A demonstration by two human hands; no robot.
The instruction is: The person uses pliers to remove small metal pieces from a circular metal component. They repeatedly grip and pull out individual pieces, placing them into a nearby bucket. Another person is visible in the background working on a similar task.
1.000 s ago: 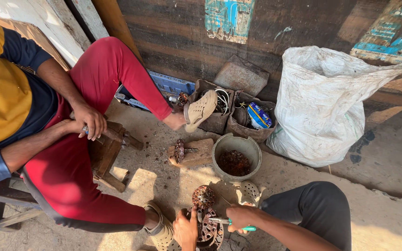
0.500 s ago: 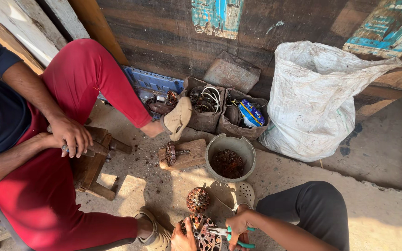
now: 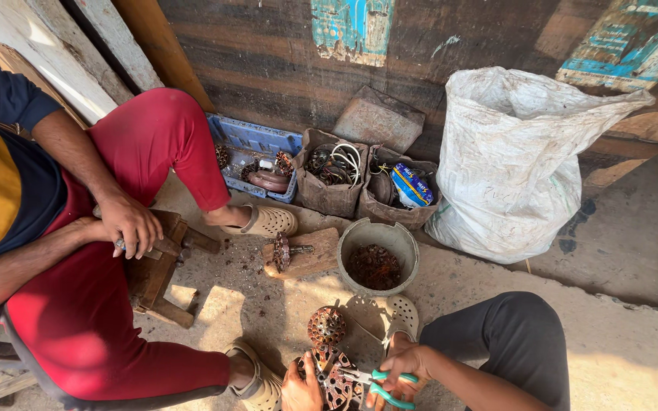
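Rusty copper-brown metal makes up the round motor stator (image 3: 336, 380) at the bottom edge of the head view, where the left hand (image 3: 301, 390) steadies it, fingers curled against its near rim on the ground. The right hand (image 3: 401, 365) is closed around the teal handles of a pair of pliers (image 3: 371, 380), whose nose points at the windings just left of those fingers. I judge the stator heavy and rigid for its size, with sharp slotted edges and brittle wire; the outer rim looks the safest place to take hold, as the core would snag. A second wound core (image 3: 327, 326) stands just beyond the fingers, and past it a grey bucket (image 3: 379, 262) of scrap bits. The surface is bare, dusty concrete floor (image 3: 268, 304), uneven and sunlit. Room is tight: a seated person in red trousers (image 3: 78, 327) is close on the left, and a white sack (image 3: 515, 167) leans against the plank wall beyond.
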